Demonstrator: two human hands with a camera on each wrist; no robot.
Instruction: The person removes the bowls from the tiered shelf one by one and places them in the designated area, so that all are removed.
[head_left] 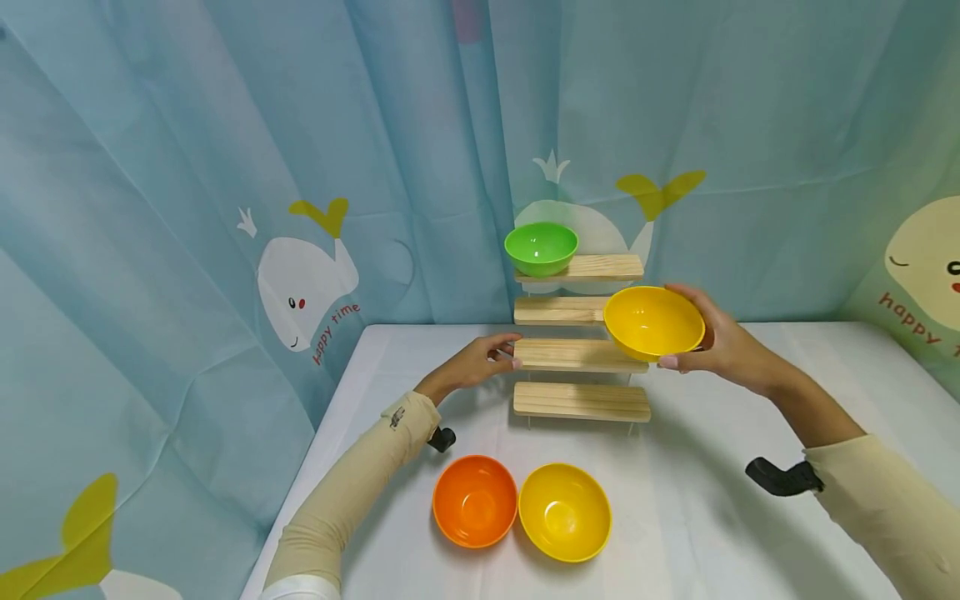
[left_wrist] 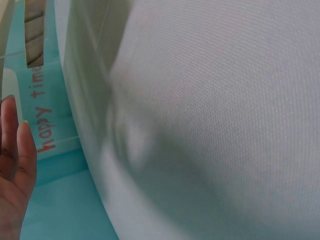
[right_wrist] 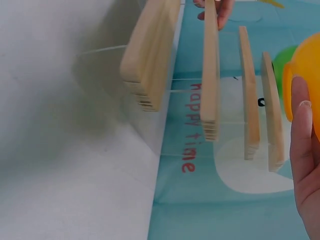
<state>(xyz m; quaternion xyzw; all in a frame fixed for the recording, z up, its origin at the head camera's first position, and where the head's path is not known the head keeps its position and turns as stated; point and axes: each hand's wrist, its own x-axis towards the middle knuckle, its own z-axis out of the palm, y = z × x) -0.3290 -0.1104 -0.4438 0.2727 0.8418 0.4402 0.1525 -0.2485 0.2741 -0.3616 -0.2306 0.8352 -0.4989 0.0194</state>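
Right-hand grip (head_left: 712,337) grasps a yellow bowl (head_left: 652,321) by its right side, right of centre in the frame. This bowl lies directly left of that hand, overlapping the right ends of the middle boards in the head view; whether it touches them I cannot tell. Being round, it has no long axis, while the boards run left to right. The left hand (head_left: 478,361), farther from it, seems to pinch the left end of the second-lowest board (head_left: 570,354), finger and thumb at opposite edges. Four pale boards with straight wood grain climb in steps on clear supports; a glossy green bowl (head_left: 542,248) sits on the top board's left end. Lower in the frame, a smooth orange bowl (head_left: 476,502) and a second yellow bowl (head_left: 565,512) stand side by side on the white, cloth-textured worktop (head_left: 697,542). Behind hangs a creased blue curtain (head_left: 420,150) printed with whales.
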